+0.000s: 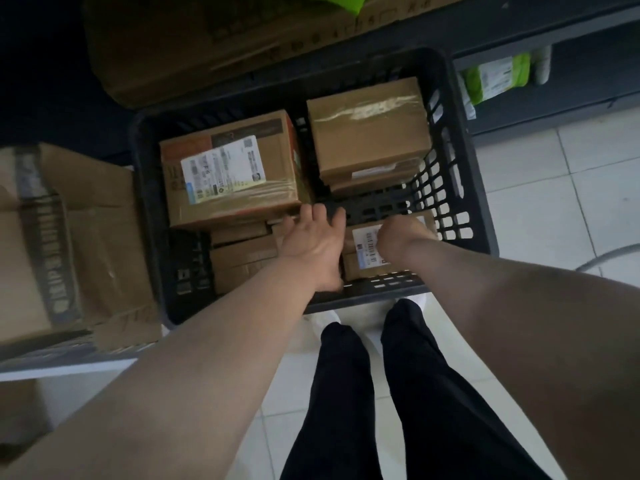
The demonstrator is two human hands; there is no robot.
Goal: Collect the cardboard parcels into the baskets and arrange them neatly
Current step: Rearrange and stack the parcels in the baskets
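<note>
A black plastic basket (460,188) stands on the floor in front of me and holds several cardboard parcels. A large labelled box (228,168) fills its back left. A taped plain box (367,129) sits on a stack at the back right. Small flat boxes (242,254) are stacked at the near left. My right hand (398,233) curls over a small labelled parcel (363,249) at the near right. My left hand (311,244) reaches in between that parcel and the small stack, fingers spread and tips at the large box's near edge.
An open cardboard carton (76,237) stands to the left of the basket, and a big carton (207,39) lies behind it. A dark shelf at the right holds green packets (495,77). My legs (381,393) stand on the white tiled floor (540,202).
</note>
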